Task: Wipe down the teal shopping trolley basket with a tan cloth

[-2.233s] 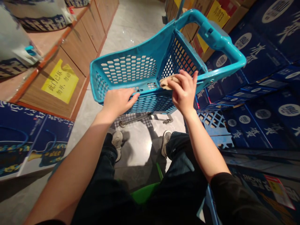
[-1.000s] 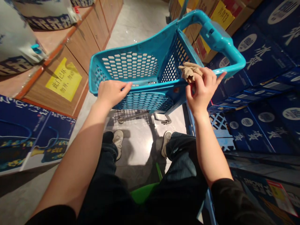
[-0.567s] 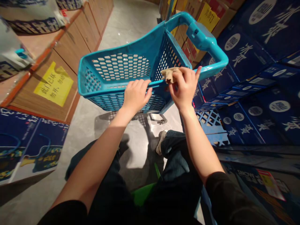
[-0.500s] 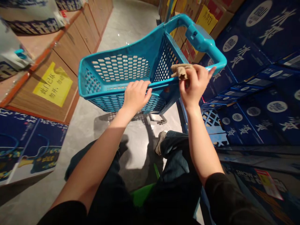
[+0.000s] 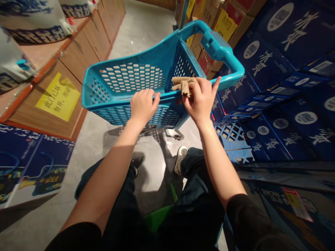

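Observation:
A turquoise shopping cart [image 5: 146,57] with holed sides stands crosswise in front of me. My left hand [image 5: 142,106] lies over its near rim, fingers curled across the edge and thumb pointing right. Near the handle end, my right hand [image 5: 200,99] presses a crumpled beige cloth [image 5: 184,85] onto the same rim. Its fingers are bent round the cloth, with one finger stretched towards the cart handle [image 5: 232,64]. Part of the cloth hangs over the inside of the basket, and the palm hides the rest.
Dark blue cartons [image 5: 280,62] are stacked along the right, with a blue plastic pallet [image 5: 232,139] low beside them. Wooden cabinets [image 5: 44,90] with a yellow paper sign [image 5: 59,97] line the left. Between my legs is a green object [image 5: 159,216], mostly hidden.
My right hand has slid left along the rim with the cloth, away from the handle. The cart and my left hand appear shifted slightly left.

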`<state>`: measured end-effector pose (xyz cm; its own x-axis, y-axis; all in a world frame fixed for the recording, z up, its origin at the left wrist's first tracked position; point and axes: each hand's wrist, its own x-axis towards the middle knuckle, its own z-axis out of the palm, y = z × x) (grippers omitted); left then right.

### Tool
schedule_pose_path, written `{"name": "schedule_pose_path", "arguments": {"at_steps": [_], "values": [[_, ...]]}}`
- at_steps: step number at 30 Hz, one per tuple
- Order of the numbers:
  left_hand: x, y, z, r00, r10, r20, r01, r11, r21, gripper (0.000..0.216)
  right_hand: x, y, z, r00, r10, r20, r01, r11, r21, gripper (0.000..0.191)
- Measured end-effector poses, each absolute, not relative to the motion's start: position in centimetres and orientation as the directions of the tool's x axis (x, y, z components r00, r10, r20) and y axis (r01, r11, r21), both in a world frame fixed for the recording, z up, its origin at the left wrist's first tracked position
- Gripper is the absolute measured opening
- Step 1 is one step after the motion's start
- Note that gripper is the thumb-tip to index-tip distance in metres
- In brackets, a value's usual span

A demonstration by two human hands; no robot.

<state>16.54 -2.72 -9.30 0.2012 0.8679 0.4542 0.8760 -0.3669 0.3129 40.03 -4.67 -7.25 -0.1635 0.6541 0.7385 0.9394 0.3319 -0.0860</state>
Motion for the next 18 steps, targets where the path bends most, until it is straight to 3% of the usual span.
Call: {"name": "schedule_pose_path", "arguments": {"at_steps": [6, 9, 14, 18], "values": [[15.9, -0.7, -9.9, 0.065, 0.881, 0.469, 0.889, -0.265, 0.375, 0.058, 48.1, -0.8, -5.7, 0.008, 0.497, 0.868, 0.964, 0.227, -0.138, 0.028], [15.6, -0.1, -10.0, 0.063, 0.881, 0.468, 0.886, -0.265, 0.38, 0.059, 46.1, -0.8, -5.9, -0.032, 0.547, 0.836, 0.969, 0.221, -0.108, 0.034], [15.6, -0.5, -9.4, 0.154, 0.845, 0.513, 0.859, -0.371, 0.353, 0.055, 38.4, -2.4, -6.7, -0.227, 0.731, 0.644, 0.946, 0.324, -0.034, 0.038], [16.2, -1.4, -8.7, 0.295, 0.833, 0.469, 0.825, -0.47, 0.315, 0.052, 39.2, -1.8, -6.0, -0.175, 0.731, 0.66, 0.951, 0.3, -0.08, 0.027]]}}
